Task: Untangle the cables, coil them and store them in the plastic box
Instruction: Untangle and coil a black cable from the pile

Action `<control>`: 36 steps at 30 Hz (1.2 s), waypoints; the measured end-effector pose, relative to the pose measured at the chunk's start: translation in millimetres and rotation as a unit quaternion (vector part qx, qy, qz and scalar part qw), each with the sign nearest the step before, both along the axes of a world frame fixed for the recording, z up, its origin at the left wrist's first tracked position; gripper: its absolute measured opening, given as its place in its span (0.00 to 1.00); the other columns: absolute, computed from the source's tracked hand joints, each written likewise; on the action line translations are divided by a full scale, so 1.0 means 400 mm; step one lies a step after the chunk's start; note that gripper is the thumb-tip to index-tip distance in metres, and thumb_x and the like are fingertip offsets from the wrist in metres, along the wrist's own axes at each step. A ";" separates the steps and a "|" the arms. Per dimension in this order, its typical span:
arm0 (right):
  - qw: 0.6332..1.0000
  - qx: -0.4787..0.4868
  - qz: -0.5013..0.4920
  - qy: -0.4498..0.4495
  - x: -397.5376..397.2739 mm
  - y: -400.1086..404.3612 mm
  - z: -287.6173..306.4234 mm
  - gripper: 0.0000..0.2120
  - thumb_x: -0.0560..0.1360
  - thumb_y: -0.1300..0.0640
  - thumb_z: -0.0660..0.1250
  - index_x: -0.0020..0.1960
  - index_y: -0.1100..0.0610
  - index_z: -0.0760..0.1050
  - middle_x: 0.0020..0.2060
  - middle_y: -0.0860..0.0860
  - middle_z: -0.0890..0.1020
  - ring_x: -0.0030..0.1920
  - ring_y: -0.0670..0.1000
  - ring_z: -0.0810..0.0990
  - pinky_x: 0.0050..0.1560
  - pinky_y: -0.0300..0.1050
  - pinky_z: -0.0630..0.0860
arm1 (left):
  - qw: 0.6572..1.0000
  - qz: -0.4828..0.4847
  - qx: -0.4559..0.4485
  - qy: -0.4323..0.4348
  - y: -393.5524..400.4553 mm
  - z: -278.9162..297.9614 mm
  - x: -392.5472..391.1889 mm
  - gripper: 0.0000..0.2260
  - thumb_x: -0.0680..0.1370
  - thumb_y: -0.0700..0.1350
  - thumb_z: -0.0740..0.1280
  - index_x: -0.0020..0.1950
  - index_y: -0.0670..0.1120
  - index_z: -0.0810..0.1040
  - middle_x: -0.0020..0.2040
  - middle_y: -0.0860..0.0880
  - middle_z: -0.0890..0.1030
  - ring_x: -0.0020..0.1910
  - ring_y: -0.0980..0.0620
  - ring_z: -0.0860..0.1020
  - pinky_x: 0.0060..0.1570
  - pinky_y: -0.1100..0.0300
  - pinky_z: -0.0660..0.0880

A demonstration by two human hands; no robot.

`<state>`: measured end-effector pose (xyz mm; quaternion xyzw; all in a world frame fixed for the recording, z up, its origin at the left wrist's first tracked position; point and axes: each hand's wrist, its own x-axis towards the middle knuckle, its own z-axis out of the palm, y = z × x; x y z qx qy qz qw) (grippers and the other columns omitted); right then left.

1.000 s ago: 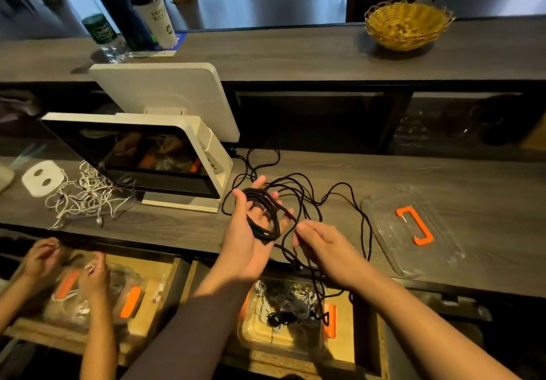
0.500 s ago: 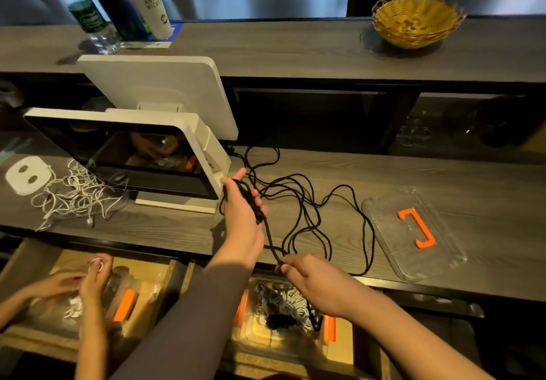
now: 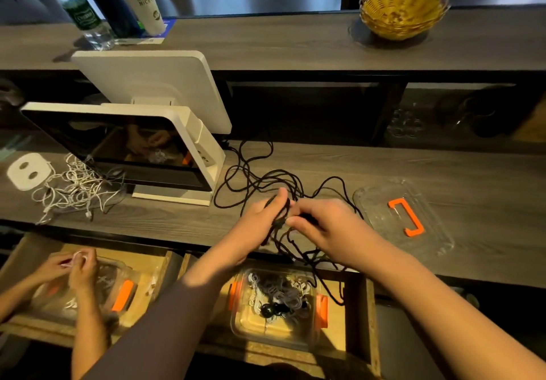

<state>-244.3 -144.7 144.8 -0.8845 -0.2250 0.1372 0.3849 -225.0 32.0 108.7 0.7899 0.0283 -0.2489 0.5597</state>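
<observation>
A long black cable (image 3: 260,178) lies in loose loops on the wooden counter, trailing over its front edge. My left hand (image 3: 260,217) grips a bundle of coiled loops of it. My right hand (image 3: 322,223) meets the left and pinches the cable beside the coil. Below, in an open drawer, a clear plastic box (image 3: 245,323) with orange clips holds several coiled cables. The box's clear lid (image 3: 381,199) with an orange handle lies on the counter to the right.
A white point-of-sale screen (image 3: 165,140) stands left of the cable, with a tangle of white cables (image 3: 74,187) and a white adapter (image 3: 26,171) beside it. Another person's hands (image 3: 74,264) work over a second box at lower left. A yellow basket (image 3: 401,13) and bottles sit on the upper shelf.
My right hand rose from the counter's front edge to meet my left at the coil. My left hand moved right and lower. The other person's hands lifted over their box.
</observation>
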 end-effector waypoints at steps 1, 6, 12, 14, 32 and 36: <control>1.000 0.009 -0.006 -0.009 0.004 -0.008 0.004 0.06 0.80 0.50 0.65 0.53 0.49 0.78 0.39 0.42 0.79 0.39 0.38 0.77 0.40 0.35 0.74 | 0.999 -0.018 -0.006 0.034 -0.004 0.007 -0.012 0.27 0.76 0.70 0.51 0.45 0.53 0.81 0.28 0.57 0.76 0.30 0.59 0.73 0.34 0.64 0.67; 0.996 0.045 -0.060 -0.040 0.015 -0.028 0.023 0.11 0.72 0.43 0.72 0.47 0.50 0.77 0.34 0.47 0.78 0.33 0.45 0.74 0.35 0.38 0.70 | 0.980 -0.065 -0.117 0.149 -0.015 0.013 -0.059 0.43 0.68 0.82 0.49 0.66 0.53 0.76 0.34 0.51 0.76 0.30 0.57 0.69 0.30 0.65 0.65; 0.993 0.069 -0.083 -0.036 0.026 -0.046 0.015 0.23 0.61 0.34 0.72 0.40 0.53 0.76 0.34 0.51 0.81 0.34 0.51 0.77 0.36 0.47 0.76 | 0.958 -0.162 -0.175 0.159 -0.009 0.030 -0.102 0.31 0.74 0.69 0.67 0.65 0.46 0.81 0.37 0.52 0.72 0.33 0.57 0.66 0.31 0.66 0.65; 0.992 0.092 -0.083 -0.005 0.022 -0.048 0.006 0.25 0.60 0.32 0.71 0.39 0.53 0.76 0.33 0.50 0.80 0.34 0.49 0.76 0.38 0.49 0.78 | 0.966 -0.149 -0.161 0.137 -0.007 0.046 -0.113 0.24 0.78 0.66 0.61 0.63 0.51 0.82 0.37 0.52 0.72 0.33 0.56 0.66 0.32 0.64 0.65; 0.943 0.248 -0.076 0.210 -0.058 -0.058 -0.092 0.15 0.84 0.51 0.57 0.46 0.55 0.78 0.28 0.45 0.69 0.27 0.45 0.66 0.27 0.36 0.64 | 0.813 0.317 -0.486 0.049 -0.031 0.067 -0.126 0.26 0.83 0.63 0.52 0.69 0.48 0.77 0.58 0.41 0.83 0.58 0.44 0.82 0.56 0.49 0.80; 0.959 0.188 -0.042 0.206 -0.068 -0.048 -0.106 0.16 0.84 0.50 0.56 0.46 0.53 0.78 0.28 0.45 0.70 0.27 0.43 0.67 0.28 0.35 0.65 | 0.761 0.368 -0.532 0.045 -0.061 0.076 -0.111 0.24 0.84 0.61 0.51 0.69 0.49 0.76 0.59 0.40 0.83 0.58 0.41 0.83 0.65 0.43 0.74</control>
